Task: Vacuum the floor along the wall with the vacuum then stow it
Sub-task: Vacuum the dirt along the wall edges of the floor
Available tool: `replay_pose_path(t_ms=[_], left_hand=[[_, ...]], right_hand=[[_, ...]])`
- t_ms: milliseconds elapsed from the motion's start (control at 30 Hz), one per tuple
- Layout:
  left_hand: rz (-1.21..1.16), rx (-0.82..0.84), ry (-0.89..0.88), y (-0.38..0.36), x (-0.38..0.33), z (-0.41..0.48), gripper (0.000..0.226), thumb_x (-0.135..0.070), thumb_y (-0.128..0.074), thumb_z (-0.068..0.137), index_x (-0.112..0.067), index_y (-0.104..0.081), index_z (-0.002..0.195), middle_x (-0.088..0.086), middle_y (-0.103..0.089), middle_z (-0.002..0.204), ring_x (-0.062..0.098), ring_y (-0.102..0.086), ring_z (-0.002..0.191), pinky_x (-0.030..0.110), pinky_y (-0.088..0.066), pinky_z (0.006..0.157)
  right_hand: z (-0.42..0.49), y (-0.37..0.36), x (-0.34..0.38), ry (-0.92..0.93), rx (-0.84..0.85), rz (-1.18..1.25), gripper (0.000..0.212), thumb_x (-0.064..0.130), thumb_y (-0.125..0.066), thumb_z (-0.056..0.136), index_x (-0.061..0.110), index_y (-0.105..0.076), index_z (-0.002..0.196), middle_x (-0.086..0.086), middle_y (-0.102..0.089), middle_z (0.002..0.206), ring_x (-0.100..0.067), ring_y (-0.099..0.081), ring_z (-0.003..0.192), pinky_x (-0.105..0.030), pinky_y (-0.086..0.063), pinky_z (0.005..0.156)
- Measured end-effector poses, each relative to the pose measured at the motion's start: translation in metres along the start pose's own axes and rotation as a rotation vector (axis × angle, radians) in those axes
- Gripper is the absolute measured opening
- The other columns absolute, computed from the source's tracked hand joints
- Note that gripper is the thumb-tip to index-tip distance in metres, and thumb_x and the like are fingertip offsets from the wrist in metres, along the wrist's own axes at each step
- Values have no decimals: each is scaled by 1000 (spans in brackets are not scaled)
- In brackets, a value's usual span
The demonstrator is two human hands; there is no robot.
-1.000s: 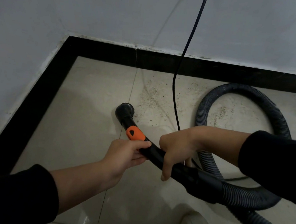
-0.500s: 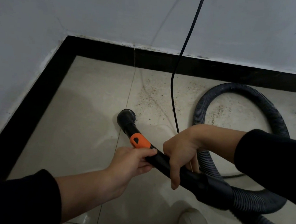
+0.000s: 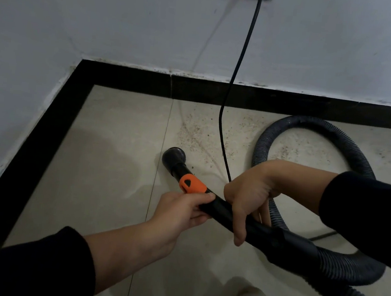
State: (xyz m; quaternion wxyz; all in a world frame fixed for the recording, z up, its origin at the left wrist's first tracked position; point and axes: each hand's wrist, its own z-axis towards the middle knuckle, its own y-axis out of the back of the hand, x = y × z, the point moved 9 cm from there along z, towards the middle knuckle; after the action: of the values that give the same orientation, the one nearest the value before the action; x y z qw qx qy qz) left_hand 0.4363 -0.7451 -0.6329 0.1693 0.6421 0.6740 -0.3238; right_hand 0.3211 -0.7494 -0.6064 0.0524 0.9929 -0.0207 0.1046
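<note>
**Fig.** Left hand (image 3: 178,212) and right hand (image 3: 247,195) both clasp the vacuum wand (image 3: 276,238) behind its orange collar (image 3: 192,184). Best practice: keep the nozzle (image 3: 174,156) low, advance into the grit (image 3: 191,133), avoid the cord (image 3: 219,128).

A person's left hand (image 3: 178,212) reaches in from the lower left on a bare forearm (image 3: 132,244) below a black long sleeve (image 3: 30,268). Its fingers curl round a rigid black plastic vacuum tube (image 3: 265,233), thumb laid along the top. The right hand (image 3: 246,200) comes in from the right, wrist bent downward, and wraps over the same tube, one finger hanging across its near side. A second black sleeve (image 3: 365,212) covers that arm above the wrist. A short stretch of tube shows between the hands.
</note>
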Motion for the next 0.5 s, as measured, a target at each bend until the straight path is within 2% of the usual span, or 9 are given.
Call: replay_pose_path(t_ms=[167, 300, 400, 500], left_hand=[[5, -1, -16, -5, -10, 11, 24, -11, -72, 83, 5, -68, 100, 15, -75, 84, 19, -74, 73, 21, -57, 64], [7, 2, -26, -4, -14, 19, 24, -11, -72, 83, 4, -68, 100, 15, -75, 84, 20, -74, 75, 21, -56, 63], [5, 9, -38, -1, -18, 25, 24, -12, -71, 83, 4, -68, 101, 15, -75, 84, 19, -74, 76, 21, -56, 63], [11, 19, -48, 1, -22, 31, 25, -13, -71, 83, 3, -68, 102, 15, -75, 87, 20, -74, 79, 21, -56, 64]], right_hand=[[2, 11, -6, 2, -42, 51, 23, 12, -75, 80, -2, -65, 95, -18, -70, 84, -31, -68, 79, -39, -59, 77], [5, 18, -6, 10, -61, 58, 19, 12, -76, 80, 1, -65, 90, -13, -70, 75, -27, -69, 72, -42, -59, 81], [7, 24, -4, 18, -73, 71, 15, 11, -75, 80, 2, -64, 85, -10, -70, 67, -23, -69, 63, -40, -58, 78], [10, 30, -2, 20, -85, 81, 14, 10, -75, 80, 2, -64, 85, -11, -70, 66, -24, -68, 62, -42, -58, 80]])
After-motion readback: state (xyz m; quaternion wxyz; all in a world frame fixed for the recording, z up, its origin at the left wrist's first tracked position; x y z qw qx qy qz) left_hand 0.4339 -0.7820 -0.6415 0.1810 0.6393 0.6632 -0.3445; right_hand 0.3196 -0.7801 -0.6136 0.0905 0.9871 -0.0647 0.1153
